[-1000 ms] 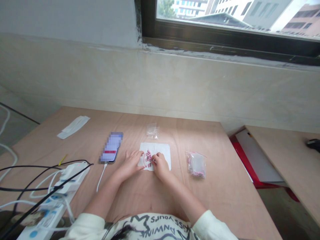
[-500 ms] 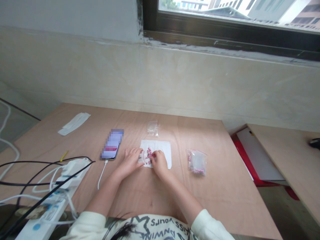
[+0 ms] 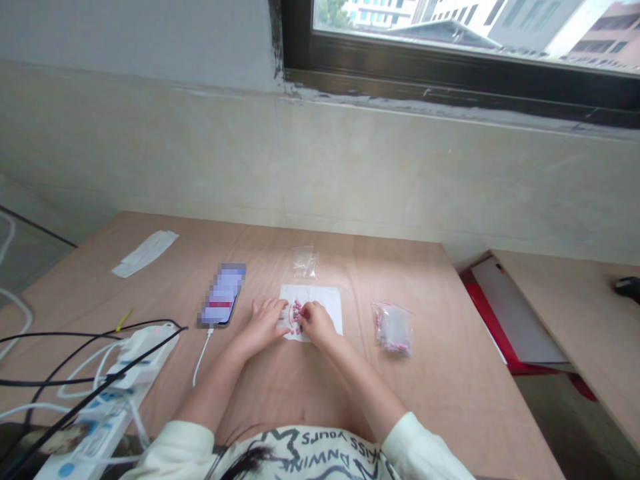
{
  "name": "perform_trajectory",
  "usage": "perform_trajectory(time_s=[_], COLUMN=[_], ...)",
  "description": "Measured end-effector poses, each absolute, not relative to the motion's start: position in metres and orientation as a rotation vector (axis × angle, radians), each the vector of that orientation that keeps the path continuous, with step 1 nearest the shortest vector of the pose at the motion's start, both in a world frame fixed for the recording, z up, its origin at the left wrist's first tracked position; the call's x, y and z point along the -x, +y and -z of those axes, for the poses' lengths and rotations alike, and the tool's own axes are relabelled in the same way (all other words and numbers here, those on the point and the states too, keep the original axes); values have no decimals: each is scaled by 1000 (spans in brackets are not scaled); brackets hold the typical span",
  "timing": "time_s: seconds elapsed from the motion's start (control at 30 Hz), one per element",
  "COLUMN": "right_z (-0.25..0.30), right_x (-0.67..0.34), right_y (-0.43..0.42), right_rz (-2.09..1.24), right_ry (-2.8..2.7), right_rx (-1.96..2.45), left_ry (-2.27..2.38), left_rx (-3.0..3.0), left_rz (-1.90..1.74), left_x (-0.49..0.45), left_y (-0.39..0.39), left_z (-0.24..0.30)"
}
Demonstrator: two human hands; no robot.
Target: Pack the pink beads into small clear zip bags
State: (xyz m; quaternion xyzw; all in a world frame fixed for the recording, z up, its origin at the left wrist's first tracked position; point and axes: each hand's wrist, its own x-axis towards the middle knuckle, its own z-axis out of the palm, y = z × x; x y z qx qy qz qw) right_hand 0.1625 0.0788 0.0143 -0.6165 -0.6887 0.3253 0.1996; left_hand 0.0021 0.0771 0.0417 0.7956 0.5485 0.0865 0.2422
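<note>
A white paper sheet point(image 3: 325, 299) lies on the wooden table point(image 3: 440, 380) with a small heap of pink beads point(image 3: 297, 309) on it. My left hand point(image 3: 265, 321) rests flat on the sheet's left edge, fingers stretched out beside the beads. My right hand point(image 3: 316, 321) sits just right of the heap with its fingertips pinched together at the beads; what they hold is too small to make out.
A clear bag with pink beads point(image 3: 393, 327) lies to the right, a small empty clear bag point(image 3: 305, 261) behind the sheet. A phone point(image 3: 222, 293) on a white cable is at the left, with a power strip and cables point(image 3: 120, 373) and a folded white paper point(image 3: 145, 253).
My right hand has shifted slightly left and forward, closer to the bead heap. My left hand stays on the sheet.
</note>
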Motion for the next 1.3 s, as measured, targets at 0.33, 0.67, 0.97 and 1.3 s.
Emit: perform_trajectory(time_s=[0.33,0.67,0.97,1.3], right_z=[-19,-15,-12,-20], right_x=[-159,-156,-157,-154], right_y=[78,82,85,79], right_rz=[-978,-896,-894,-1036], right_ry=[-1765,-1836,-1930,-1738], right_rx=[1555,1739,1755,1548], left_ry=[1508,1534,1536,1517], left_rx=[-2154,-2149,-2147,-2164], left_rz=[-249,-243,-245,-249], left_x=[-6,1,0,-8], left_y=[72,80,80,79], left_z=[-42,-43,-37,-40])
